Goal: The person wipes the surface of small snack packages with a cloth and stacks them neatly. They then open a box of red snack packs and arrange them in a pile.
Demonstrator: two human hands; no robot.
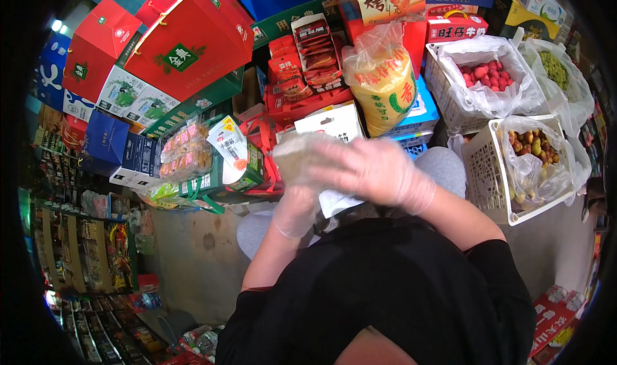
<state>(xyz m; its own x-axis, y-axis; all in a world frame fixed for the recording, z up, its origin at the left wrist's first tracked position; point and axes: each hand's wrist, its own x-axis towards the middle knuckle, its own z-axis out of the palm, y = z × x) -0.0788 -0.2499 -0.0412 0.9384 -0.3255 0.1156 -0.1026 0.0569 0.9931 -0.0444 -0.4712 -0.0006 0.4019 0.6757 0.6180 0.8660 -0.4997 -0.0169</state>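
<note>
My left hand (298, 210), in a clear thin glove, is raised before my chest and shut on a greyish-beige cloth (295, 158), blurred by motion. My right hand (368, 170), gloved alike, lies across the cloth's right side with its fingers stretched to the left; whether it touches the cloth cannot be told. Behind and below the hands are white snack packets (332, 121) with hanging holes. A large clear bag of yellow puffed snacks (383, 85) stands beyond my right hand. Left of the cloth are a white packet (230, 145) and trays of wrapped snacks (185, 150).
Red gift boxes (193, 42) stand at the upper left. Opened cartons of red snack packets (315, 51) sit ahead. White plastic crates at the right hold red fruit (487, 76) and brownish fruit (535, 145). Shelves of goods (87, 254) line the left; concrete floor (197, 264) lies beside me.
</note>
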